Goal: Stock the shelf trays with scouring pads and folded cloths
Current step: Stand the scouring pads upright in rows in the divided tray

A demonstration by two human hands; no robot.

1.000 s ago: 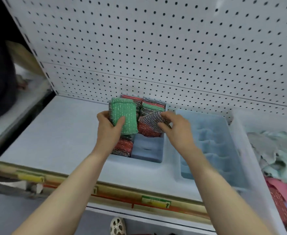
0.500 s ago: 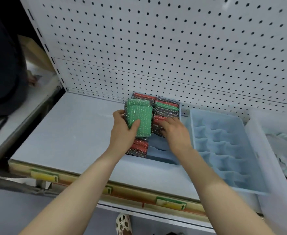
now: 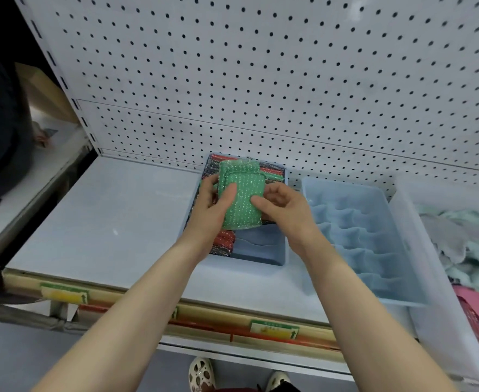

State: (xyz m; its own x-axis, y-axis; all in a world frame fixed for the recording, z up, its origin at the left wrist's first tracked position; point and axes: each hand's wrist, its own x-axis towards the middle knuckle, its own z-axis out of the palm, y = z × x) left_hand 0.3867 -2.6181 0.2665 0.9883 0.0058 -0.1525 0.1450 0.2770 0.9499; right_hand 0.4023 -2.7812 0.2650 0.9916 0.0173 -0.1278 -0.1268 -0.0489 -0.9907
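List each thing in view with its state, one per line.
green scouring pads: held above the left tray, gripped by both hands
left hand: closed on the pads
right hand: closed on the pads
left tray: partly stocked, front right slots bare
right tray: compartments empty
clear bin: holding loose cloths

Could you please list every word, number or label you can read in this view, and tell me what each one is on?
No text here can be read.
Green and yellow price label on the shelf's front rail: print too blurred.
Green-bordered label further right on the rail: too blurred.
Green sparkly scouring pads, held by both hands: no print visible.
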